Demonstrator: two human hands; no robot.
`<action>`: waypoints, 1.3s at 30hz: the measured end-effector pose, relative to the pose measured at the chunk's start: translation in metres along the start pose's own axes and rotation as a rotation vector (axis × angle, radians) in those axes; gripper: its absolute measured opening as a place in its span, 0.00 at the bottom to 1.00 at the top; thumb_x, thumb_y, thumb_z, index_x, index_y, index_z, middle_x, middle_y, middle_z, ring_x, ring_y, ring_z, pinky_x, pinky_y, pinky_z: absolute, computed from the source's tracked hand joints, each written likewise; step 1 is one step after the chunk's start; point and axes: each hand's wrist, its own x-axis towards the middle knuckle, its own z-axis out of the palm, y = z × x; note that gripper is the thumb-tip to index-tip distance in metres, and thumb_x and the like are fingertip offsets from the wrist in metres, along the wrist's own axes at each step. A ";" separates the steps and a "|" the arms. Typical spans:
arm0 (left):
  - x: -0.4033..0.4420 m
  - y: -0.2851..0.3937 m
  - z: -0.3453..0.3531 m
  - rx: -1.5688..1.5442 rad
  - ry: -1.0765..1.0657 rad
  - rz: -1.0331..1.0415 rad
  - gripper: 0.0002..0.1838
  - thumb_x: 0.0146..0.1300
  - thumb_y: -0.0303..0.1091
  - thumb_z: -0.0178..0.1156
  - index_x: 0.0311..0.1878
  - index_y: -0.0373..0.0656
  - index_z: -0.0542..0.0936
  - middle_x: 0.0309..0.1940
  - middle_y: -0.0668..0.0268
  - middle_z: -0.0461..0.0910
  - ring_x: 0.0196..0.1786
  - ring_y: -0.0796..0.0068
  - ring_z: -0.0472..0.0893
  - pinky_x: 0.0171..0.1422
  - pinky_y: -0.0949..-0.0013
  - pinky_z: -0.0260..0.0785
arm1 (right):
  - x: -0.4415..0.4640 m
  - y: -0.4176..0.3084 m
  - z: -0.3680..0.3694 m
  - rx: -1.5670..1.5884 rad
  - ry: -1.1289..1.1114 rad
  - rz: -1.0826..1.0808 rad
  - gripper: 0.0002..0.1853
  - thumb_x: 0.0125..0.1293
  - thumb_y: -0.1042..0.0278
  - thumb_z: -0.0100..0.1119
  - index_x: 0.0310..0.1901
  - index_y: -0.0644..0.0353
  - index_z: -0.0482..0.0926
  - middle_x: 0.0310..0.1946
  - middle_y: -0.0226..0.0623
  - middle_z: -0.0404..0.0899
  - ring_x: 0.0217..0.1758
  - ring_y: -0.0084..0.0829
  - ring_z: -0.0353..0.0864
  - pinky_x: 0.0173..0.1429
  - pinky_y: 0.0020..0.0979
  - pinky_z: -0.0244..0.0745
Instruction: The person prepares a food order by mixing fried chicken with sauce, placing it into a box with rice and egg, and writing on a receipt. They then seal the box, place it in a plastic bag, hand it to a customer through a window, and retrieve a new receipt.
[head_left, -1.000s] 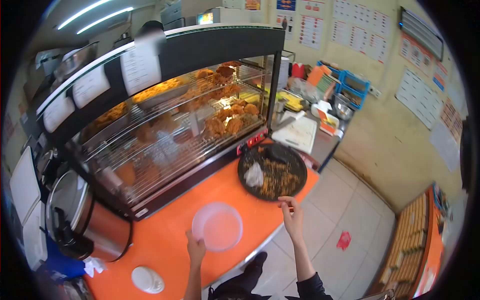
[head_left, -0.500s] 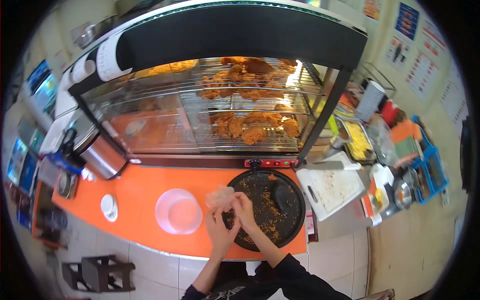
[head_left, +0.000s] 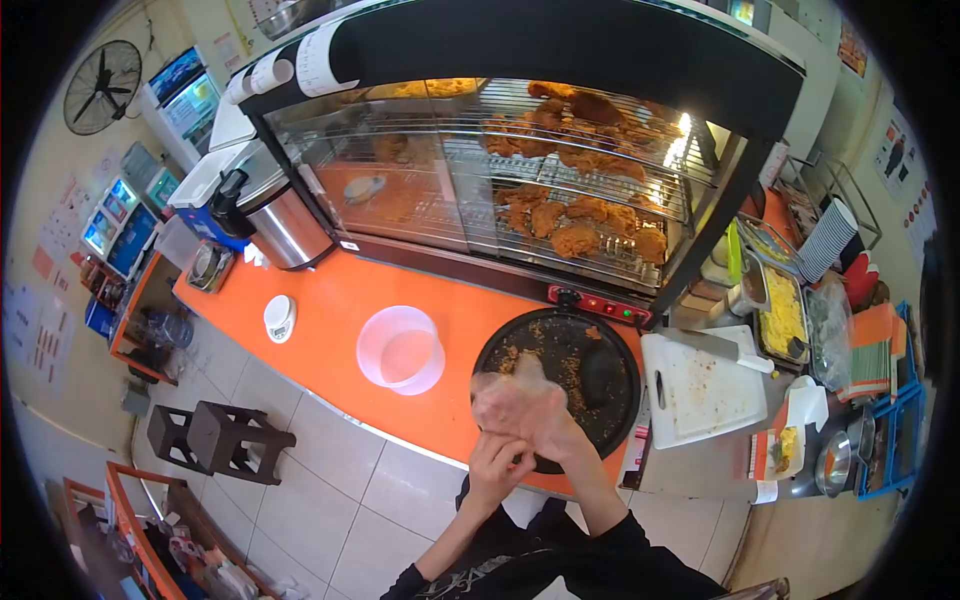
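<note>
A clear plastic disposable glove (head_left: 505,396) hangs loose around the fingers of my right hand (head_left: 553,424), which is spread open inside it. Just below, my left hand (head_left: 493,472) is closed, with its fingertips pinching the glove's lower edge. Both hands are over the near left rim of a round black tray (head_left: 618,440), which is strewn with brown crumbs. To their left, a translucent whitish plastic tub (head_left: 372,352) stands on the orange counter (head_left: 310,325).
A glass-fronted warmer (head_left: 470,195) with fried chicken (head_left: 575,238) on its racks spans the back. On the right, a knife (head_left: 705,345) lies on a white cutting board (head_left: 690,420). A small white scale (head_left: 280,318) and a steel pot (head_left: 285,225) are left. Dark stools (head_left: 235,430) stand on the floor.
My right hand has gone into the plastic glove and spread its fingers, where both hands were pinching it crumpled before. My head view has turned left, so things appear shifted right.
</note>
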 end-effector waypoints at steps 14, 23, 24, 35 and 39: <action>0.046 -0.069 -0.053 -0.115 -0.412 0.130 0.07 0.45 0.23 0.62 0.20 0.40 0.73 0.19 0.61 0.71 0.25 0.62 0.73 0.29 0.64 0.65 | 0.104 0.059 -0.011 -0.991 0.556 0.021 0.33 0.65 0.49 0.51 0.68 0.50 0.54 0.63 0.36 0.59 0.62 0.29 0.62 0.61 0.31 0.63; -0.004 -0.154 -0.063 -0.221 -0.481 -0.619 0.06 0.51 0.29 0.59 0.32 0.40 0.78 0.36 0.59 0.78 0.42 0.60 0.75 0.46 0.59 0.66 | 0.037 0.037 -0.013 -1.008 0.656 -0.363 0.29 0.64 0.49 0.53 0.62 0.55 0.65 0.54 0.39 0.72 0.52 0.30 0.75 0.55 0.32 0.71; 0.011 -0.166 -0.056 -0.159 -0.426 -0.599 0.06 0.51 0.29 0.58 0.33 0.40 0.78 0.36 0.59 0.78 0.42 0.60 0.75 0.46 0.59 0.66 | 0.009 0.022 0.005 -0.533 0.656 -0.088 0.27 0.65 0.50 0.52 0.60 0.58 0.66 0.54 0.38 0.73 0.52 0.29 0.76 0.55 0.31 0.72; 0.055 -0.165 0.036 0.325 -0.234 -0.544 0.11 0.52 0.29 0.54 0.41 0.39 0.75 0.37 0.60 0.77 0.44 0.64 0.74 0.48 0.61 0.65 | -0.408 -0.204 0.005 -1.697 2.243 0.012 0.11 0.62 0.61 0.53 0.44 0.52 0.76 0.33 0.38 0.81 0.37 0.33 0.81 0.40 0.34 0.74; 0.050 -0.136 0.051 0.475 -0.168 -0.556 0.13 0.53 0.29 0.52 0.43 0.39 0.74 0.38 0.60 0.76 0.45 0.66 0.73 0.48 0.62 0.65 | -0.480 -0.280 -0.031 -2.050 2.119 0.545 0.13 0.54 0.55 0.57 0.38 0.52 0.78 0.27 0.39 0.81 0.32 0.40 0.81 0.38 0.38 0.74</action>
